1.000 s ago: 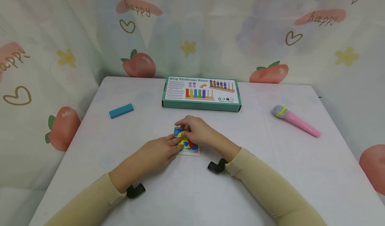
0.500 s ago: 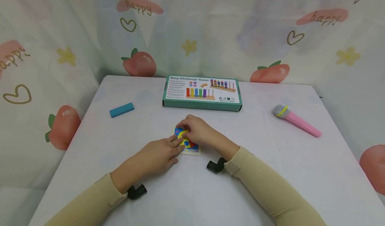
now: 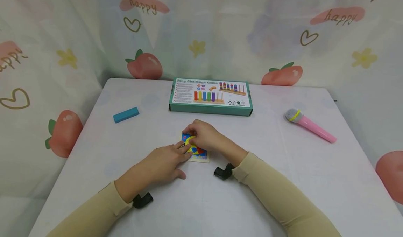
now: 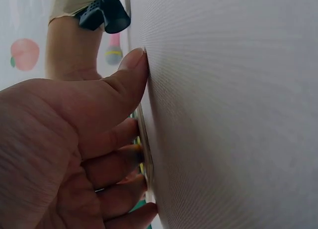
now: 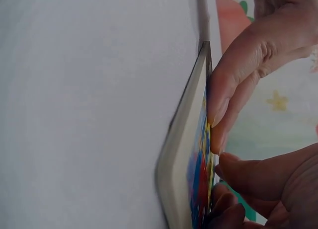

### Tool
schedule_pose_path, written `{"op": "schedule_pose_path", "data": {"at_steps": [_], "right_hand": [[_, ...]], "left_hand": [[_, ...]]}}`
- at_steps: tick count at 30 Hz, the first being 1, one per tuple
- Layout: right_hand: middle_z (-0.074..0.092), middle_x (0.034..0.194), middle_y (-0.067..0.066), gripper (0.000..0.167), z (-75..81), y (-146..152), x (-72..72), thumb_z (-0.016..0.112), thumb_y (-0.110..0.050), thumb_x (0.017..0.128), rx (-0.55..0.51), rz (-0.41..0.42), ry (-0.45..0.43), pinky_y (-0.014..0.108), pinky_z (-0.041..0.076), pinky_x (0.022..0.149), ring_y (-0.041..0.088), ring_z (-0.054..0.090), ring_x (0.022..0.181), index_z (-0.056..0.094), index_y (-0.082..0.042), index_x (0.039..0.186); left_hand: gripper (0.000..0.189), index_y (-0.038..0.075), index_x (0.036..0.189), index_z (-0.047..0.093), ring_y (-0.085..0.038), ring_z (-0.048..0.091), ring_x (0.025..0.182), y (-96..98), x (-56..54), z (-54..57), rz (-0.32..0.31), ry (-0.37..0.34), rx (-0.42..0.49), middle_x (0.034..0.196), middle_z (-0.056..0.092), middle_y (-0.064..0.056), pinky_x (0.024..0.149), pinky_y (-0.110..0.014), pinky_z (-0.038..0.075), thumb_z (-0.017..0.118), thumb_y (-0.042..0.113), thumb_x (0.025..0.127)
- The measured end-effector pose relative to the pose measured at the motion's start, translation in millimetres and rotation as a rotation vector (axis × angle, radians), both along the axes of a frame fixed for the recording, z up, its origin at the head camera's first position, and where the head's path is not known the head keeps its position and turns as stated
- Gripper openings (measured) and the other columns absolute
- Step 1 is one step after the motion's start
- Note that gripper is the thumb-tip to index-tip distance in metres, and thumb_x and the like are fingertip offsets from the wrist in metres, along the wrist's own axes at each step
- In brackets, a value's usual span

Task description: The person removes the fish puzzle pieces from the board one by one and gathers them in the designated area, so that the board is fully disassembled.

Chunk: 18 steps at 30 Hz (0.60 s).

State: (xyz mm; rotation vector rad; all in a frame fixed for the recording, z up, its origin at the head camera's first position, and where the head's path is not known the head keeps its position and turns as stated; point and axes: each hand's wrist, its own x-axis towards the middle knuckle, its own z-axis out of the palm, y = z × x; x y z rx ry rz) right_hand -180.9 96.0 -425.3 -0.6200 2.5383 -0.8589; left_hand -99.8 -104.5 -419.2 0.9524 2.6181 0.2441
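A small flat picture puzzle board (image 3: 202,157), with a colourful yellow, red and blue picture and a pale edge, lies on the table before me. My left hand (image 3: 163,161) comes from its left with straight, spread fingers resting on the face; its thumb touches the tablecloth beside the board. The right hand (image 3: 206,135) bends over the board's upper part, fingers curled at the far edge and thumb on the picture. In the right wrist view, the board's thick edge (image 5: 186,149) shows close to the cloth, with fingertips of both hands at its face. Both hands cover much of the picture.
Behind the hands lies a green Ring Challenge Game box (image 3: 211,95). A blue block (image 3: 126,114) lies at the left and a pink toy microphone (image 3: 315,127) at the right. Black wrist mounts (image 3: 223,172) stick out near both sleeves. A printed curtain (image 3: 226,37) hangs behind the table.
My left thumb has spread away from the other fingers, down onto the cloth. The right hand keeps nearly the same place at the puzzle board, and the head view shifts slightly.
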Motion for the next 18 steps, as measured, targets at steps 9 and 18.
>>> {"op": "schedule_pose_path", "data": {"at_steps": [9, 18], "right_hand": [[0.063, 0.120, 0.006, 0.033, -2.0, -7.3, 1.2, 0.077, -0.010, 0.096, 0.048, -0.042, 0.006, 0.042, 0.056, 0.107, 0.022, 0.062, 0.111, 0.074, -0.014, 0.129], [0.060, 0.127, 0.008, 0.032, -1.9, -7.6, 5.5, 0.073, -0.016, 0.099, 0.070, -0.049, 0.022, 0.047, 0.055, 0.110, 0.025, 0.063, 0.114, 0.070, -0.015, 0.131]], "left_hand": [[0.077, 0.019, 0.157, 0.058, -0.034, 0.040, 0.161, 1.6, 1.2, 0.8, 0.012, -0.002, -0.005, 0.172, 0.042, -0.005, 0.117, -0.053, 0.052, 0.085, 0.050, 0.091], [0.078, 0.017, 0.157, 0.058, -0.034, 0.041, 0.160, 4.0, 2.7, 0.9, 0.008, 0.017, -0.007, 0.171, 0.044, -0.006, 0.117, -0.052, 0.052, 0.085, 0.049, 0.090]]}}
